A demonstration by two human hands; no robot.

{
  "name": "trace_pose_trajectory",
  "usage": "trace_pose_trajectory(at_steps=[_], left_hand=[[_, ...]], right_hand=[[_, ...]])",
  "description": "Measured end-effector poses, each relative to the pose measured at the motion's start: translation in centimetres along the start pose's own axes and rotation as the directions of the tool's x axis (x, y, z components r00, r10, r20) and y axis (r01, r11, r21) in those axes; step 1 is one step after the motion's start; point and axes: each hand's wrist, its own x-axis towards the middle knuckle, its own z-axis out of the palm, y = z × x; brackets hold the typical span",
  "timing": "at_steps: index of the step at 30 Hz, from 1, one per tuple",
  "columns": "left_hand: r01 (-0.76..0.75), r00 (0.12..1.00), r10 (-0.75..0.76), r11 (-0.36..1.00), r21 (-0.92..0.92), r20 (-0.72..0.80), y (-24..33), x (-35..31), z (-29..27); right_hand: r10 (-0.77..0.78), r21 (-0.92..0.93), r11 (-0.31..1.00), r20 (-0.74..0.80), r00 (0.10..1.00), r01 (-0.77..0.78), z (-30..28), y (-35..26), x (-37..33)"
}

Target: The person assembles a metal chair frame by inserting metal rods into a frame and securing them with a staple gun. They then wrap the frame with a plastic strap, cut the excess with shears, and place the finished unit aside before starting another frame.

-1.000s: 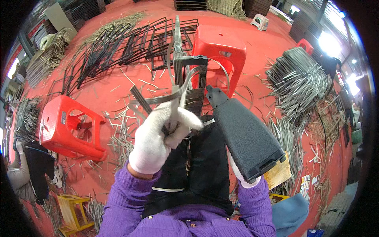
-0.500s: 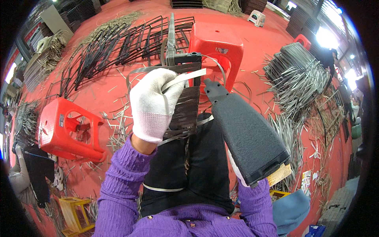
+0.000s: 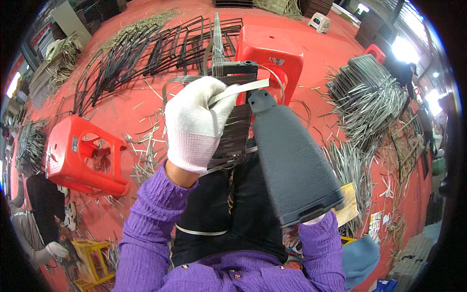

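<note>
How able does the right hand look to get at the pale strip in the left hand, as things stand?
Probably not freely: the right hand seems occupied with the black tapered tool, which hides most of it and lies between it and the pale strip.

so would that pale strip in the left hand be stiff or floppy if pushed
The pale strip may hold its line, since its free end juts straight from the left hand. Longer lengths would likely bend, as the strips curving beside that hand do. It's probably light, looking thin and flat.
</note>
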Motion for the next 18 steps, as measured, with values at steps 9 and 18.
trace_pose_trajectory(at_steps=[9, 18], left_hand=[[-0.35, 0.921, 0.372, 0.921, 0.17, -0.119, 0.5, 0.1, -2.1], [-0.156, 0.981, 0.159, 0.987, -0.039, 0.108, 0.4, -1.9, -2.0]], right_hand=[[-0.075, -0.156, 0.984, 0.063, 0.995, 0.084, -0.3, -0.9, -0.5], [-0.065, -0.452, 0.888, 0.062, 0.996, 0.086, -1.9, 3.4, -3.2]])
